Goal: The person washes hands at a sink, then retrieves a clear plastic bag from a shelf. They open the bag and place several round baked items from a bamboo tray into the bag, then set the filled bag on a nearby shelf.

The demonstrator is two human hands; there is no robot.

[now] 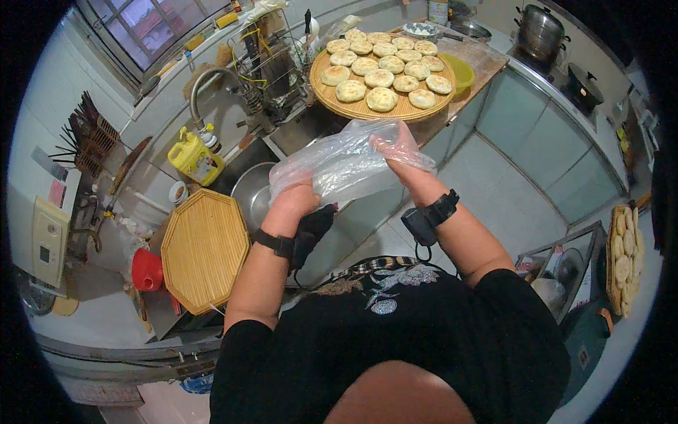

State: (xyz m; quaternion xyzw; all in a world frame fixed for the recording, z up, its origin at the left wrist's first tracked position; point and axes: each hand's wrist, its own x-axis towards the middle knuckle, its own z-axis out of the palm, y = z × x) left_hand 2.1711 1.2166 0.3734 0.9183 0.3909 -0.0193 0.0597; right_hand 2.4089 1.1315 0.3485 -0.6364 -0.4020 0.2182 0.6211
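A clear plastic bag (352,172) is stretched between my two hands in front of my body. My left hand (296,196) grips its near left end, with the film over the fingers. At the other end, my right hand (397,146) has film draped over its fingers and thumb and holds the bag spread. Just beyond the bag, a round woven bamboo tray (365,112) carries several browned flatbreads (379,78) on the counter. Below the left part of the bag, a metal basin (254,185) sits in the sink.
An octagonal bamboo tray (206,254) lies left of the sink, beside a red plastic container (146,270). A yellow jug (196,159) stands near the faucet (198,95). A yellow-green bowl (460,74) is by the bread tray. More flatbreads fill a tray (614,265) at far right.
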